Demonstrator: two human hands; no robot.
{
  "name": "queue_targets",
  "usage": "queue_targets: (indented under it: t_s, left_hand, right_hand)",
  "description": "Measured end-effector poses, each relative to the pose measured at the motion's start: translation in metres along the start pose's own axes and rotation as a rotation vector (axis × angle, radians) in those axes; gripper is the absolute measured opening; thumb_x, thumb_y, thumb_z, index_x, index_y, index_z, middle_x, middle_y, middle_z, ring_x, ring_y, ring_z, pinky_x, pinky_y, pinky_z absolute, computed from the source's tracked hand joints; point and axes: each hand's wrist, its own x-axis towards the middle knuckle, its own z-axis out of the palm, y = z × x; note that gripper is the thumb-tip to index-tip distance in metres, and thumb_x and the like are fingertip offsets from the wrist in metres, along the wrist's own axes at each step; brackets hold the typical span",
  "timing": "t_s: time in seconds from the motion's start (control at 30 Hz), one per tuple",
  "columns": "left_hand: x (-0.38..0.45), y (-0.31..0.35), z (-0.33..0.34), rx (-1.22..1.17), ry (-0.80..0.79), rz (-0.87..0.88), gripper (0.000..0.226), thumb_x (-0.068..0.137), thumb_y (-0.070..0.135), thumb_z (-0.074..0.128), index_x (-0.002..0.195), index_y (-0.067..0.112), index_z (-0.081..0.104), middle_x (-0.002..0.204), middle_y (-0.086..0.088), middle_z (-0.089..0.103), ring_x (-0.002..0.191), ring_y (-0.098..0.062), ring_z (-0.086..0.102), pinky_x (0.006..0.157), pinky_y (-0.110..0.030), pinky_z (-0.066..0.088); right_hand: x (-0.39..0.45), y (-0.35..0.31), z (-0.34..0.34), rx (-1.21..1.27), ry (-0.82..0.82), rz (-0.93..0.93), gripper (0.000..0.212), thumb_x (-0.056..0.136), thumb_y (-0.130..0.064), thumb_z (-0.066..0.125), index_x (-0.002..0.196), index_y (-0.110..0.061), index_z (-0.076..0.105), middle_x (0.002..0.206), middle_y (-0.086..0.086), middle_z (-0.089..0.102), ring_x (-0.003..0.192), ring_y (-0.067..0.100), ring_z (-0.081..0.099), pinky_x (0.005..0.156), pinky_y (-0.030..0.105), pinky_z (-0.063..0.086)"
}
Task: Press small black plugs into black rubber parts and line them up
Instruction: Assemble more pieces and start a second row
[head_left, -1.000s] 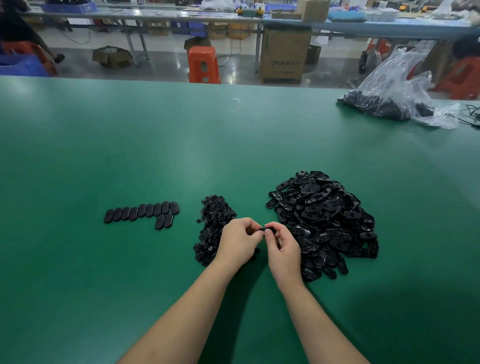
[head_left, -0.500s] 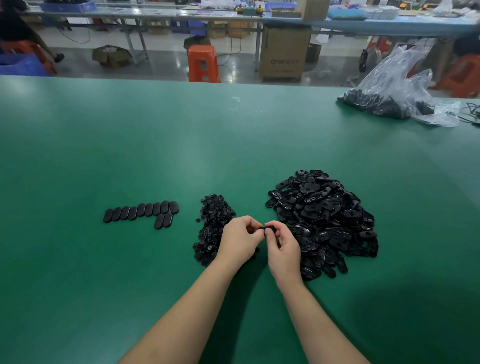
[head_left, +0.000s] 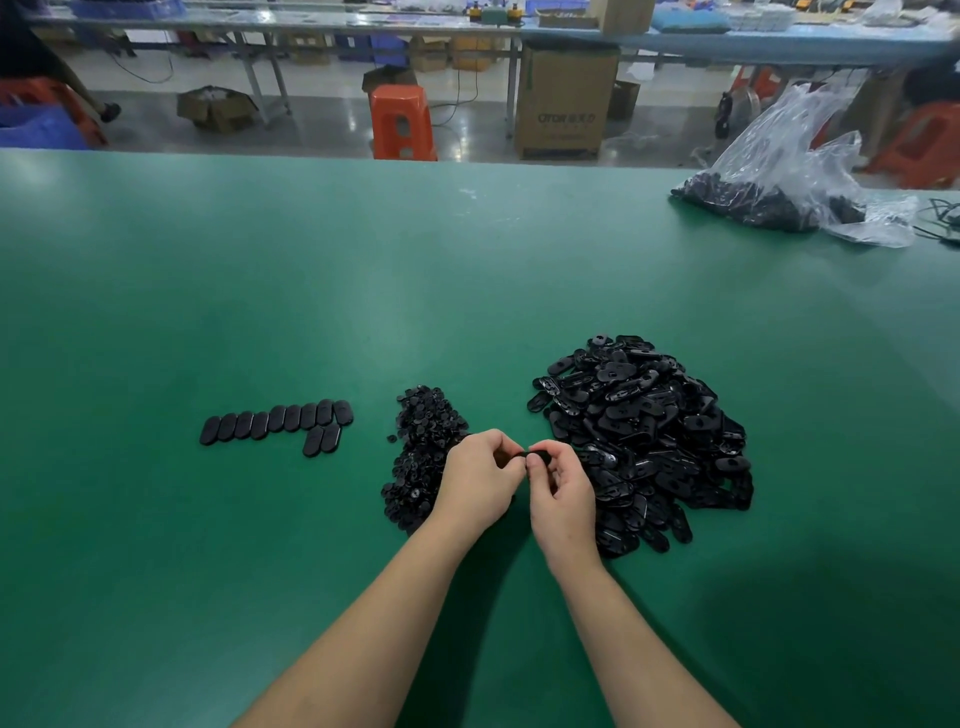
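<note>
Almost nothing has changed over the last second: your left hand (head_left: 480, 480) and right hand (head_left: 561, 491) stay together just above the worktop (head_left: 363, 291), both pinching the same small rubber part (head_left: 537, 457) between fingertips, so you are likely still seating a plug in it; whether the plug is fully in is hidden by your fingers. The finished row (head_left: 278, 420) sits well to the left, same count as before, with two more pieces (head_left: 322, 439) starting a second row under its right end, so this part is not yet placed. The plug pile (head_left: 423, 457) lies just left of your left hand, partly under it, and the big pile of rubber parts (head_left: 644, 436) is just right of your right hand, touching the wrist side. Most of the work looks left, judging by that pile. A plastic bag (head_left: 789, 171) with more black parts sits far right at the worktop edge, with cables (head_left: 940, 223) beside it. Nothing blocks the path to the row; only the plug pile lies between, so lift over it.
</note>
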Motion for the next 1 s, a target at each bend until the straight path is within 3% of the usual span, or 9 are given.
queue_targets:
  t_s: [0.2, 0.27, 0.37, 0.47, 0.53, 0.6, 0.8, 0.9, 1.0]
  left_hand:
    - [-0.001, 0.0, -0.002, 0.062, -0.021, 0.07, 0.009, 0.091, 0.017, 0.063, 0.094, 0.02, 0.071, 0.077, 0.014, 0.063, 0.066, 0.001, 0.054, 0.057, -0.009, 0.037]
    - [-0.003, 0.001, -0.003, 0.113, -0.026, 0.159, 0.019, 0.091, 0.013, 0.062, 0.107, 0.02, 0.069, 0.083, 0.014, 0.063, 0.069, 0.001, 0.053, 0.066, -0.013, 0.04]
    - [-0.004, -0.003, -0.004, 0.27, -0.013, 0.3, 0.037, 0.094, 0.013, 0.058, 0.13, 0.021, 0.06, 0.107, 0.003, 0.066, 0.093, -0.013, 0.059, 0.087, -0.029, 0.049]
    - [-0.008, -0.012, -0.007, 0.436, 0.079, 0.421, 0.026, 0.097, 0.021, 0.057, 0.122, 0.021, 0.064, 0.107, 0.004, 0.066, 0.101, -0.018, 0.06, 0.084, -0.034, 0.052]
    - [-0.009, -0.02, -0.016, 0.462, 0.182, 0.446, 0.022, 0.093, 0.023, 0.063, 0.115, 0.02, 0.068, 0.104, 0.004, 0.068, 0.099, -0.018, 0.062, 0.076, -0.034, 0.052]
    - [-0.007, -0.033, -0.034, 0.4, 0.304, 0.35, 0.022, 0.09, 0.024, 0.068, 0.111, 0.019, 0.07, 0.104, 0.004, 0.068, 0.096, -0.018, 0.062, 0.074, -0.032, 0.051]
    - [-0.004, -0.112, -0.116, 0.232, 0.631, -0.138, 0.026, 0.09, 0.027, 0.071, 0.111, 0.013, 0.072, 0.102, -0.003, 0.067, 0.089, -0.019, 0.06, 0.076, -0.031, 0.043]
    - [-0.009, -0.143, -0.143, 0.231, 0.673, -0.318, 0.027, 0.09, 0.032, 0.07, 0.109, 0.013, 0.072, 0.1, -0.004, 0.066, 0.086, -0.022, 0.057, 0.082, -0.038, 0.049]
    - [-0.01, -0.156, -0.152, 0.256, 0.641, -0.39, 0.024, 0.09, 0.033, 0.07, 0.104, 0.013, 0.073, 0.094, -0.004, 0.067, 0.085, -0.027, 0.059, 0.091, -0.049, 0.05]
  right_hand:
    - [0.001, 0.0, 0.002, -0.001, 0.015, 0.016, 0.013, 0.101, -0.015, 0.058, 0.097, -0.027, 0.06, 0.088, -0.007, 0.068, 0.082, 0.013, 0.064, 0.079, 0.04, 0.054]
    - [0.001, -0.001, 0.002, 0.033, 0.014, 0.028, 0.014, 0.102, -0.014, 0.057, 0.098, -0.027, 0.061, 0.091, -0.005, 0.07, 0.087, 0.012, 0.066, 0.083, 0.038, 0.055]
    - [0.0, -0.002, 0.002, 0.053, 0.013, 0.049, 0.016, 0.103, -0.014, 0.055, 0.1, -0.028, 0.063, 0.096, -0.007, 0.071, 0.091, 0.009, 0.066, 0.086, 0.035, 0.055]
    - [0.0, -0.001, 0.003, 0.07, 0.009, 0.076, 0.02, 0.105, -0.02, 0.052, 0.109, -0.031, 0.067, 0.095, -0.008, 0.072, 0.079, 0.009, 0.061, 0.08, 0.034, 0.051]
    - [0.001, -0.001, 0.002, 0.088, -0.001, 0.112, 0.021, 0.105, -0.024, 0.051, 0.116, -0.033, 0.066, 0.09, -0.004, 0.071, 0.071, 0.013, 0.055, 0.074, 0.04, 0.047]
    - [0.001, -0.001, 0.002, 0.07, -0.002, 0.122, 0.019, 0.105, -0.027, 0.051, 0.114, -0.037, 0.064, 0.086, -0.004, 0.07, 0.066, 0.013, 0.052, 0.069, 0.043, 0.047]
    - [-0.002, -0.004, 0.002, 0.001, -0.003, 0.111, 0.018, 0.104, -0.025, 0.052, 0.101, -0.039, 0.064, 0.082, -0.006, 0.068, 0.056, 0.007, 0.049, 0.059, 0.034, 0.046]
    - [-0.003, -0.005, 0.003, -0.013, -0.008, 0.107, 0.017, 0.104, -0.024, 0.052, 0.099, -0.035, 0.064, 0.082, -0.003, 0.068, 0.055, 0.008, 0.048, 0.058, 0.033, 0.044]
    - [-0.003, -0.006, 0.003, -0.021, -0.015, 0.104, 0.017, 0.104, -0.023, 0.052, 0.097, -0.033, 0.064, 0.081, -0.002, 0.068, 0.053, 0.006, 0.046, 0.056, 0.029, 0.041]
